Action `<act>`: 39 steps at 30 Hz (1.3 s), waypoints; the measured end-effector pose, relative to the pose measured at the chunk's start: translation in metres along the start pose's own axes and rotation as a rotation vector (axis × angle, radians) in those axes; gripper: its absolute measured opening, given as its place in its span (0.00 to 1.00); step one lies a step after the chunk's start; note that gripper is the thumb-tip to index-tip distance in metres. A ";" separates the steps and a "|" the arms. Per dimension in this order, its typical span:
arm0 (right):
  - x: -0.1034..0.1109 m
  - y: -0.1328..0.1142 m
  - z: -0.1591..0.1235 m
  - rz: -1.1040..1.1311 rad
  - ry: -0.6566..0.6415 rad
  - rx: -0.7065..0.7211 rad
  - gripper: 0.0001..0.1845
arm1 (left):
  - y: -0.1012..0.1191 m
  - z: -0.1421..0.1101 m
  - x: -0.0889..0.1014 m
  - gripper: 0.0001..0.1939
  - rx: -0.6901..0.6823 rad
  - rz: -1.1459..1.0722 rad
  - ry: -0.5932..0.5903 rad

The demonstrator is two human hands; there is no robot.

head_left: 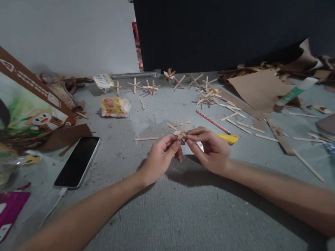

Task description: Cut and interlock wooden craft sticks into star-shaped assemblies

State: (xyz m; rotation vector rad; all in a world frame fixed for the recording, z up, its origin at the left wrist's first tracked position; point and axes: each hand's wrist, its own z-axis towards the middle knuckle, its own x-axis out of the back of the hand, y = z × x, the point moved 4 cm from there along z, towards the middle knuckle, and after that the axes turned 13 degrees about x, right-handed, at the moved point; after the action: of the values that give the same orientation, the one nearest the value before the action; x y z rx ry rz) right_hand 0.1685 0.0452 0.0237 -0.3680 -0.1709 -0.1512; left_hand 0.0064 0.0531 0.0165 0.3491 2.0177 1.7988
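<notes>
Crossed wooden sticks [179, 132] lie between left hand [161, 152] and right hand [212, 149], both grips pinching them, some ends pointing toward the far edge of the tabletop [172, 219].

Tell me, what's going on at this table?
A person is pinching small wooden sticks between the fingertips of the left hand and the right hand, just above the table; exactly how the sticks join is too blurred to tell. Several star-like stick shapes sit toward the back, loose sticks lie off to the right, and a phone lies on the left, plugged into a cable.
</notes>
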 end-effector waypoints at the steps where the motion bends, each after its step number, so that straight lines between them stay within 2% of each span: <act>1: 0.000 0.000 0.000 -0.005 -0.007 -0.001 0.04 | 0.000 -0.001 0.001 0.20 -0.014 0.025 0.031; 5: -0.001 0.000 -0.001 -0.020 -0.025 0.004 0.05 | 0.000 -0.001 0.004 0.18 -0.048 0.028 0.093; 12: -0.003 0.003 -0.003 -0.037 -0.043 0.006 0.06 | -0.002 0.003 0.004 0.19 0.026 -0.076 0.019; 17: -0.003 0.006 -0.003 -0.050 -0.038 -0.036 0.03 | -0.004 0.005 0.006 0.20 0.065 -0.128 -0.002; 24: -0.003 0.004 -0.001 -0.038 -0.061 -0.006 0.04 | -0.006 0.009 0.006 0.24 0.019 -0.100 0.009; 30: -0.003 0.005 -0.002 -0.058 -0.031 -0.024 0.05 | -0.004 0.001 0.003 0.20 0.006 -0.028 -0.004; 35: -0.004 0.004 -0.001 -0.076 -0.034 -0.017 0.06 | -0.008 -0.001 0.003 0.27 -0.017 -0.075 -0.010; 39: -0.006 -0.002 0.002 -0.099 -0.094 0.032 0.08 | -0.015 0.000 0.005 0.29 -0.006 0.009 -0.003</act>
State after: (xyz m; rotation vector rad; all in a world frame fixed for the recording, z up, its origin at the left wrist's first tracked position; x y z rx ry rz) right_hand 0.1626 0.0452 0.0251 -0.3355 -0.2844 -0.2290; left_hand 0.0034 0.0530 0.0014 0.3594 2.0113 1.8090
